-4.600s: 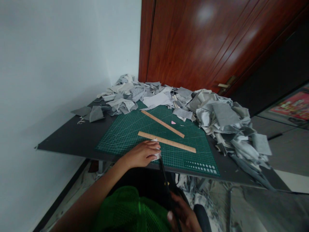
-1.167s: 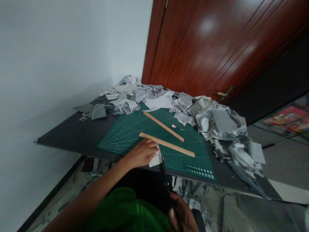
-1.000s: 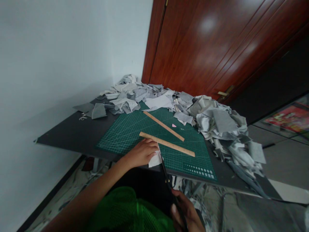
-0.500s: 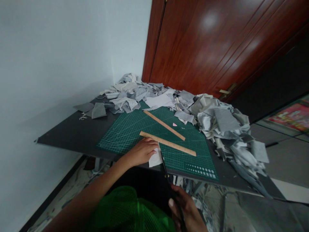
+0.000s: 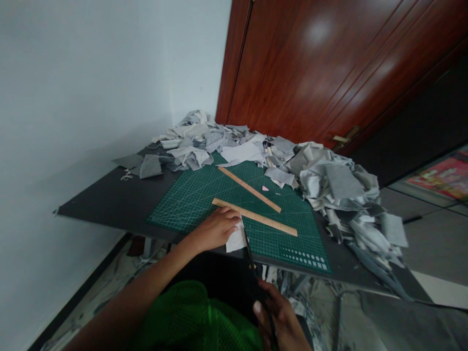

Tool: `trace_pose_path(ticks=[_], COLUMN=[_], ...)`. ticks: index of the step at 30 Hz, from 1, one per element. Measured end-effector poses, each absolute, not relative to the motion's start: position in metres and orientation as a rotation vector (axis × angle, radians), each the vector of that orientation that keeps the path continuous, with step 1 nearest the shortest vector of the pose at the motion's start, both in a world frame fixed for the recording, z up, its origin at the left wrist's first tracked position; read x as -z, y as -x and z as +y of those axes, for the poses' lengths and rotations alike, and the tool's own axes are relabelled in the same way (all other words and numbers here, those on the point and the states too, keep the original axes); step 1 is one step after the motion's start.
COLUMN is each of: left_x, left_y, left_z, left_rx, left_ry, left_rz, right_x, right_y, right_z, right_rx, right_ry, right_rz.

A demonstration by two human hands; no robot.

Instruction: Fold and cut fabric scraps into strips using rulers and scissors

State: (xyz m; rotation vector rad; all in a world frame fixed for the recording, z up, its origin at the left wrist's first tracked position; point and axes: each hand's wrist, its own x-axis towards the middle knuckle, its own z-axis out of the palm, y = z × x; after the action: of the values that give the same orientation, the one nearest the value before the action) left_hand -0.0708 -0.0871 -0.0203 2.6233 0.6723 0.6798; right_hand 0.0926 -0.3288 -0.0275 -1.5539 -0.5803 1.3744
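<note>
My left hand (image 5: 215, 229) rests at the near edge of the mat, its fingers closed over a small white cloth piece (image 5: 236, 240) and holding it down. The cloth's lower part hangs toward me past the fingers. In my right hand (image 5: 281, 317) are black scissors (image 5: 252, 266), held low below the table edge. Their blades point up and away, along the right side of the cloth. Just beyond my left fingertips lies a wooden ruler (image 5: 268, 223), with a second wooden ruler (image 5: 252, 190) slanting behind it. The blade tips are hard to make out.
A green cutting mat (image 5: 186, 195) covers the middle of the black table (image 5: 98, 200). Heaps of grey and white fabric scraps (image 5: 329, 175) line its back and right side. A small pink piece (image 5: 265, 188) lies on the mat. Behind stands a wooden door (image 5: 292, 73).
My right hand and the scissors' handles have shifted very slightly left. My left hand and the cloth stay in place.
</note>
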Motion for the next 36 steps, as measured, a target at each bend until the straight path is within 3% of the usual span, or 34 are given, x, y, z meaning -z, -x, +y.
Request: trace_pose_path(ticks=[36], left_x=[0.019], left_y=[0.071], left_z=[-0.087], left_rx=[-0.701], left_ry=[-2.607], left_rz=[0.656], right_x=[0.031], right_y=[-0.106], right_z=[-0.334], right_rx=[-1.426], right_ry=[1.458], right_rz=[-0.696])
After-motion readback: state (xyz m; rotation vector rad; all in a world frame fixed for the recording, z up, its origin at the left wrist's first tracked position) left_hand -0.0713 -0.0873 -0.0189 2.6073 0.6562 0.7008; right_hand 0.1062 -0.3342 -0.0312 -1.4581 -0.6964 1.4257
